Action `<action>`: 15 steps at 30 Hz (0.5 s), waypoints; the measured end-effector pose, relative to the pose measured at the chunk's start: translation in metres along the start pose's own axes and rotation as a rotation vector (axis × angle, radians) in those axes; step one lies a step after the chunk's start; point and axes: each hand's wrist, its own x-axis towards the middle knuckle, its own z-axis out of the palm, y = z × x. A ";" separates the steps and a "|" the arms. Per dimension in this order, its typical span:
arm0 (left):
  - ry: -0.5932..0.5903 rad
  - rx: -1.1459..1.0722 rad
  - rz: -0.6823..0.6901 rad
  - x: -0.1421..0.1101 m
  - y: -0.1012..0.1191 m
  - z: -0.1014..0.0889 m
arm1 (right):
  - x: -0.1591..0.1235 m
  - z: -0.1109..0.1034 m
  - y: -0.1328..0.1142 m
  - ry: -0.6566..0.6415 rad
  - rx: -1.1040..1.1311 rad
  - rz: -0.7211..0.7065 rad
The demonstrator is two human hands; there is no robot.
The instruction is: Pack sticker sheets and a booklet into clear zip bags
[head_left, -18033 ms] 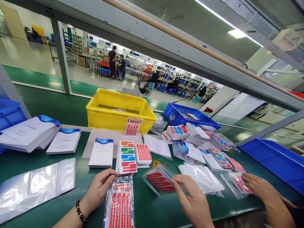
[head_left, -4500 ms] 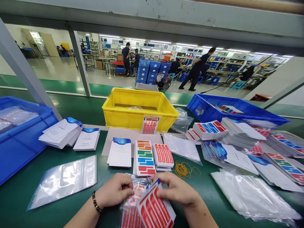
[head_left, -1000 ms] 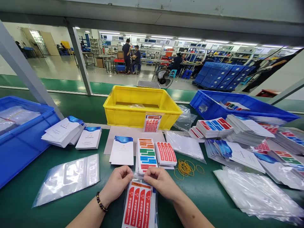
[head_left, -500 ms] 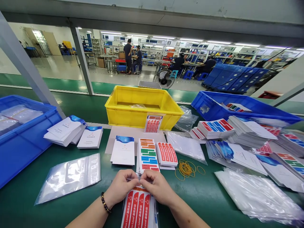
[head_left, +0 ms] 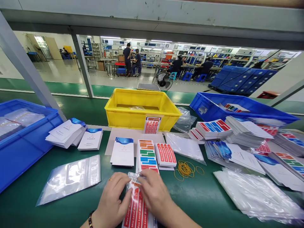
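A clear plastic zip bag (head_left: 135,209) lies in front of me, with a sheet of red "Max Level / Min Level" stickers showing through it. My left hand (head_left: 115,198) grips its left edge, fingers bent at the top corner and thumb against the side. Across the bag's upper right my right hand (head_left: 158,198) is closed on the top edge, its fingertips near the crumpled opening. Just beyond stand a stack of multicoloured sticker sheets (head_left: 147,155), a stack of red sticker sheets (head_left: 165,153) and a stack of white-and-blue booklets (head_left: 122,153).
A yellow bin (head_left: 142,118) stands at the back, with blue bins at left (head_left: 28,139) and right (head_left: 247,107). Rubber bands (head_left: 185,169) lie right of the stacks. Empty bags lie at left (head_left: 71,177) and right (head_left: 256,196). More booklets (head_left: 66,133) are piled at left.
My hands have moved apart from their pinch at the bag's top edge. The left hand now lies along the left side, and the right fingers reach over the upper right.
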 end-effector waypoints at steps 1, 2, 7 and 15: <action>0.027 0.036 0.015 -0.007 -0.003 -0.004 | -0.007 0.007 -0.004 -0.049 0.008 -0.039; 0.064 0.075 0.019 -0.013 -0.007 -0.008 | -0.014 0.015 -0.008 -0.137 0.027 -0.082; 0.182 0.244 -0.110 -0.031 -0.036 -0.037 | -0.025 0.031 -0.011 -0.590 0.148 -0.072; -0.090 0.487 -0.717 -0.018 -0.070 -0.087 | -0.017 0.017 -0.003 -0.616 0.237 -0.086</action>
